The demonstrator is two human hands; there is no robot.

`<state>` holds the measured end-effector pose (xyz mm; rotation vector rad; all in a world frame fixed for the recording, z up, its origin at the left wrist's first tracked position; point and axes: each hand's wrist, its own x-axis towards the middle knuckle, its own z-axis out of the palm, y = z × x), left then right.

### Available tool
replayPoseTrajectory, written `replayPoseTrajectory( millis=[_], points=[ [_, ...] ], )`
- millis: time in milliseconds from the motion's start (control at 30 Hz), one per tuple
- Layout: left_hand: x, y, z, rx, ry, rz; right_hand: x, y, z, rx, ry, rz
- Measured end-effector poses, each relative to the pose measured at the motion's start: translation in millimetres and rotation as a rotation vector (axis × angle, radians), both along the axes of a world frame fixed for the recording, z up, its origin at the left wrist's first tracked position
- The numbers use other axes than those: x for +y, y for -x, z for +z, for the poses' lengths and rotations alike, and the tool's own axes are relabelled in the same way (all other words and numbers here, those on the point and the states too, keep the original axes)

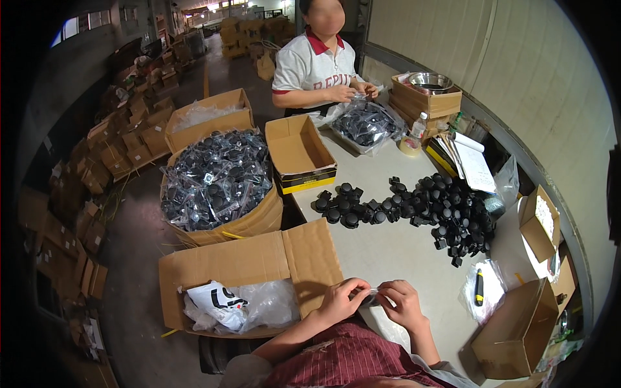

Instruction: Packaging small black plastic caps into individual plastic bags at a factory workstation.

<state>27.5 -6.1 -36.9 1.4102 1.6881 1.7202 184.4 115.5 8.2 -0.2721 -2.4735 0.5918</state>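
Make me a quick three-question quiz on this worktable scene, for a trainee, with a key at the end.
1. Multiple choice: what does the yellow-and-black tool lie on? A) The clipboard. B) A clear plastic sheet or bag. C) The tape roll.
2. Fill in: the black parts on the table lie loose, while those in the big full carton are in clear plastic ____.
3. Which of the wearer's hands, left hand or right hand, is nearer the tool?
Key: 1 B; 2 bags; 3 right.

We look down and forward through a head-worn fisheye, close above our left hand and right hand near the lower edge, across the pale worktable toward a distant warehouse aisle.
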Motion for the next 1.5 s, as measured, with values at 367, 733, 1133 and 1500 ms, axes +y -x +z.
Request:
replayPoseTrajectory(
  millis=[367, 733, 1133, 1500],
  points=[
    [-4.0, -4.3, 5.0, 0.328, -0.08, 0.104, -16.6, 8.4, 4.4, 0.013, 0.074, -0.013],
    [-6.2, -4.0, 1.8, 0.28, -0.099, 0.131, -14.2, 12.2, 0.3, -0.048, 0.108, 0.008],
    [-10.9, -4.3, 8.2, 0.289, -0.062, 0.063, -4.7, 11.1, -3.8, -0.146, 0.174, 0.113],
    [-4.8, 18.4, -7.2, 0.142, 0.03, 0.146, 10.0, -17.8, -3.9, -0.253, 0.183, 0.109]
  ],
)
